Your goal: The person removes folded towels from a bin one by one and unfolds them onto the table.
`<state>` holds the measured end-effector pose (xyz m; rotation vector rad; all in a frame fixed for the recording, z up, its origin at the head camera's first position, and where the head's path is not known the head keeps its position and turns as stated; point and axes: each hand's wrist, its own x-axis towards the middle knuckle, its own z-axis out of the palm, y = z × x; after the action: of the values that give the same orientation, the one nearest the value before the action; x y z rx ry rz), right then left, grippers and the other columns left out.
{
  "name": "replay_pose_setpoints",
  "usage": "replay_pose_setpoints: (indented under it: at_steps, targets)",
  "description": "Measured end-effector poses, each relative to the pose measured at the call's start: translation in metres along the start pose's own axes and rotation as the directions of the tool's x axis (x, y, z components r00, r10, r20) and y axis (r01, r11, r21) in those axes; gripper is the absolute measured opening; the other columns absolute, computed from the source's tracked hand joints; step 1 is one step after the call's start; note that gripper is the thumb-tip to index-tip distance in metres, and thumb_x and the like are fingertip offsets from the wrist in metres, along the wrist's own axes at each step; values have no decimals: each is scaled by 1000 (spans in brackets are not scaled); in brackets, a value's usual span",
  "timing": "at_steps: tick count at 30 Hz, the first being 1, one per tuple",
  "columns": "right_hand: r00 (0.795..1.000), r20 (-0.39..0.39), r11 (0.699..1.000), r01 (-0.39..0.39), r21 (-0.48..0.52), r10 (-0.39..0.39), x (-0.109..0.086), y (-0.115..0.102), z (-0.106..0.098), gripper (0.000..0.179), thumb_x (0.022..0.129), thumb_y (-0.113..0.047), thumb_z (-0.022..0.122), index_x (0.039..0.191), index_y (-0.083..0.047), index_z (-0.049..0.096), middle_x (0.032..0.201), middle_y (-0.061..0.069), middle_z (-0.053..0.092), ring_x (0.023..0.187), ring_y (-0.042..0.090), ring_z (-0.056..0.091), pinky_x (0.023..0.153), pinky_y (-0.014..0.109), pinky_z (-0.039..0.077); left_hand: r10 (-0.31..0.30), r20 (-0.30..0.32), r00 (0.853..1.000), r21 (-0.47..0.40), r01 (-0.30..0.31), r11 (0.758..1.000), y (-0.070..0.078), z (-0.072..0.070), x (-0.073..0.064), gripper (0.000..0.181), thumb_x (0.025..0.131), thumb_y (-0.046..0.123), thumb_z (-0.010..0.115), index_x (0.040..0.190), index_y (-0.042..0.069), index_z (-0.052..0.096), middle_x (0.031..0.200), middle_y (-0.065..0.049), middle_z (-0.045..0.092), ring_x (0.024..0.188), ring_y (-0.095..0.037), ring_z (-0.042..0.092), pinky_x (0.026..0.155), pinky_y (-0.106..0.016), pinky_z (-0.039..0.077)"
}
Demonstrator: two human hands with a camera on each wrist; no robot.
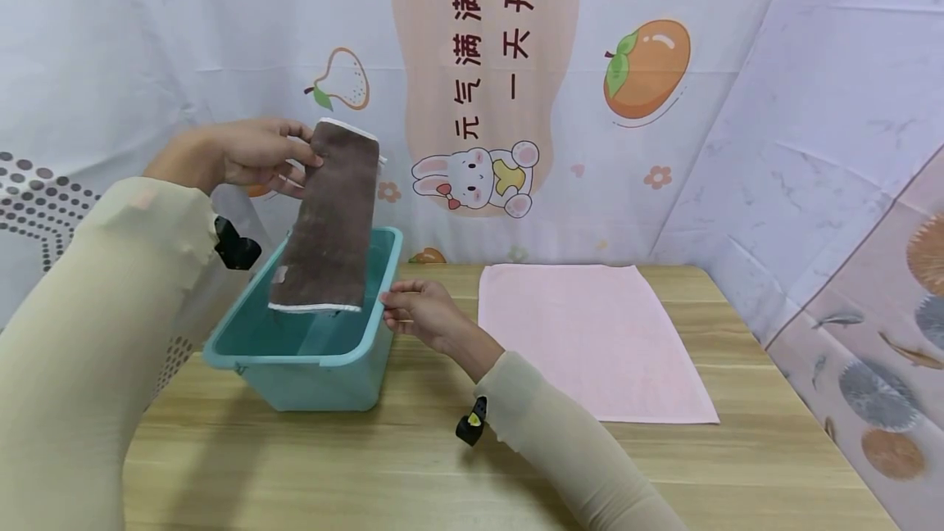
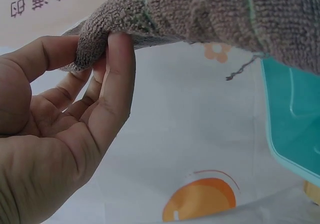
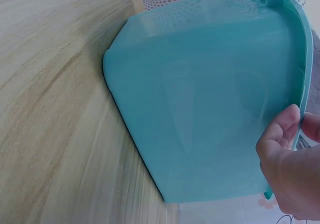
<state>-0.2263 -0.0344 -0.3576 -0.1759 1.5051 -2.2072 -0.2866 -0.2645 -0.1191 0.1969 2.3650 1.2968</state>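
A folded brown towel (image 1: 330, 220) with white edges hangs over a teal plastic bin (image 1: 324, 392), its lower end level with the bin's opening. My left hand (image 1: 254, 156) pinches the towel's upper left edge between thumb and fingers. In the left wrist view, the towel's knitted-looking fabric (image 2: 200, 14) bends where the left hand (image 2: 75, 109) holds it, and a loose thread dangles. At the bin's right side my right hand (image 1: 428, 316) grips the rim. The right wrist view has the thumb and fingers of the right hand (image 3: 295, 164) on either side of the bin's rim (image 3: 306, 69).
A pink towel (image 1: 583, 334) lies spread flat on the wooden table (image 1: 413, 465), to the right of the bin. Behind the table hangs a white printed cloth (image 1: 723, 47) with fruit and a rabbit. Patterned fabric (image 1: 870, 351) covers the right side.
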Motion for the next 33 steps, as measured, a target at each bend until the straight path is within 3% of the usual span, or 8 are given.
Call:
replay_pose_setpoints:
  at_steps: [14,25,30,33]
  targets:
    - [999,23,999,31,-18,-31,-2,-1,-5,13,100,1,61,113,2,62,91,9,64,72,14,63,68,25,57,59,11,998,-33,-59,998,42,19,7,22,106,12,54,124,11,42,105,-3,54,79,-13,63,84,-38,60]
    - [999,-15,996,46,-77,-48,-10,3,-11,8,101,-5,63,108,-1,63,92,8,63,77,18,63,74,30,59,124,35,992,13,-124,992,83,61,19,27,105,13,55,130,13,45,118,-9,58,90,-18,67,87,-38,59]
    - [994,-25,988,108,-106,-111,-14,5,-27,14,98,2,63,110,8,64,87,4,65,75,17,66,86,45,59,169,90,981,-14,-168,986,96,82,25,26,106,10,54,130,10,46,116,-10,59,87,-18,67,89,-39,59]
    - [991,-15,985,127,-120,-130,-18,5,-43,12,96,5,64,108,8,63,86,3,66,74,16,66,86,45,59,193,116,974,-37,-190,981,101,95,28,27,105,9,54,131,10,46,117,-11,59,87,-19,66,88,-39,59]
